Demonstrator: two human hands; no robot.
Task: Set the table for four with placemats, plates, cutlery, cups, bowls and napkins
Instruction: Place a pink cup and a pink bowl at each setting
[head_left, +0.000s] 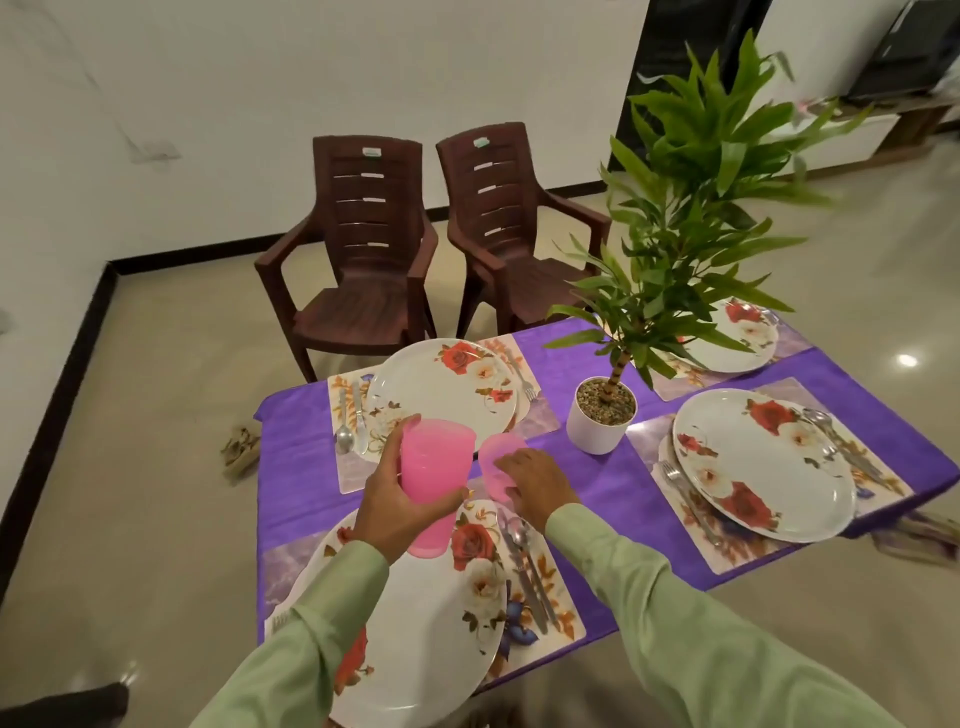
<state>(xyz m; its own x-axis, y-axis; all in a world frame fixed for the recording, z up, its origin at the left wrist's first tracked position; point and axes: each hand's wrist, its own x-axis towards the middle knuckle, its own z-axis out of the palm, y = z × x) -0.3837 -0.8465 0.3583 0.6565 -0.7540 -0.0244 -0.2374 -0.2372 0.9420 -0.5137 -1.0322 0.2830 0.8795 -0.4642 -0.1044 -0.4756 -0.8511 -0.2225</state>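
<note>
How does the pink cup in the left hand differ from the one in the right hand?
The left-hand cup is a deeper, more solid pink; the right-hand cup looks paler and see-through. The left hand holds its cup raised over the near plate; the right hand holds its cup low over the purple tablecloth. Both are pink tumblers.

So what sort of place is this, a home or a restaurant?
Most likely a home dining corner: a small purple-clothed table laid with floral plates, two brown plastic armchairs by a bare white wall, and a potted plant as centrepiece.
</note>
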